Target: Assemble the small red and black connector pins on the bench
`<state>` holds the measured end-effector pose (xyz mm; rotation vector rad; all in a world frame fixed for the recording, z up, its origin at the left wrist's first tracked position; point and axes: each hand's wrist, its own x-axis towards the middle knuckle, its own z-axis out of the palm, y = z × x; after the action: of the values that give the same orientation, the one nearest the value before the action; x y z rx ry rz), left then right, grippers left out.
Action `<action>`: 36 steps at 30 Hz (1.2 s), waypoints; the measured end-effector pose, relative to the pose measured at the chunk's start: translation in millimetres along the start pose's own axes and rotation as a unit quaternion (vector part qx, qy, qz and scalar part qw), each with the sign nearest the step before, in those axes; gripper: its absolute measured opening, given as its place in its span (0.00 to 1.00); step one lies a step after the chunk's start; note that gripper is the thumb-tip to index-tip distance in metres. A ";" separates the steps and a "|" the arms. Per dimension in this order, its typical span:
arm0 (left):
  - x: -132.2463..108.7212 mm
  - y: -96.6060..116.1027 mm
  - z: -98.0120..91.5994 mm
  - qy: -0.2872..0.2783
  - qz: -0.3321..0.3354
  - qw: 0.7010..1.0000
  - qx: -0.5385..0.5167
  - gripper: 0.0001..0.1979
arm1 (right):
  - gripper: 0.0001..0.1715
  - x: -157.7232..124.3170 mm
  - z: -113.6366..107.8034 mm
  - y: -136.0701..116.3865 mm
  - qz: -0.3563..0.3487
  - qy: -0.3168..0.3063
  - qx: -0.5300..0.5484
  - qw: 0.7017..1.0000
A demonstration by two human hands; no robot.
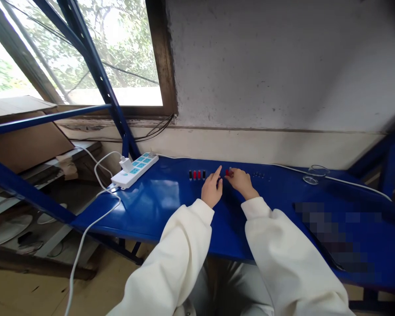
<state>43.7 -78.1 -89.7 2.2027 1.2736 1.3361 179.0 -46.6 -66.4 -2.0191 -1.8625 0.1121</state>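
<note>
A blue metal bench runs across the view. Near its back edge stands a short row of small red and black pieces. My left hand rests just right of that row, forefinger stretched forward, the other fingers curled. My right hand is beside it, fingers pinched on a small red piece. Further right a few tiny dark pieces sit on the bench. Both arms wear white sleeves.
A white power strip with a plug and white cable lies at the bench's left end. A thin white wire and clear rings lie at the right. Blue rack struts, cardboard and a window are on the left. A blurred patch covers the bench's right.
</note>
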 end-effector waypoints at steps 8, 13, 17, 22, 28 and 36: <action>0.5 -4.2 1.2 -0.028 0.002 0.999 0.035 0.14 | 0.06 -30.2 -1.7 3.2 -0.147 0.025 -0.018 0.989; 1.4 -8.6 4.7 0.010 -0.048 0.999 -0.018 0.08 | 0.06 -27.6 6.5 8.3 -0.171 0.014 0.050 0.984; 3.8 -11.2 5.2 0.060 -0.090 0.991 -0.080 0.05 | 0.10 -28.2 7.4 10.0 -0.121 0.007 0.072 0.990; 5.5 -11.9 2.2 0.116 -0.099 0.981 -0.123 0.07 | 0.09 -30.1 7.5 11.6 -0.095 -0.006 0.052 0.994; 5.0 -10.2 2.1 0.110 -0.099 0.979 -0.141 0.08 | 0.09 -30.5 9.0 10.4 -0.111 -0.015 0.055 0.992; 3.7 -7.2 2.2 0.120 -0.082 0.975 -0.170 0.07 | 0.10 -31.6 8.2 9.0 -0.099 -0.017 0.033 0.994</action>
<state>42.3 -70.6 -93.0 1.7111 1.1685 1.6500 181.2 -75.8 -83.3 -1.7887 -2.0404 0.1505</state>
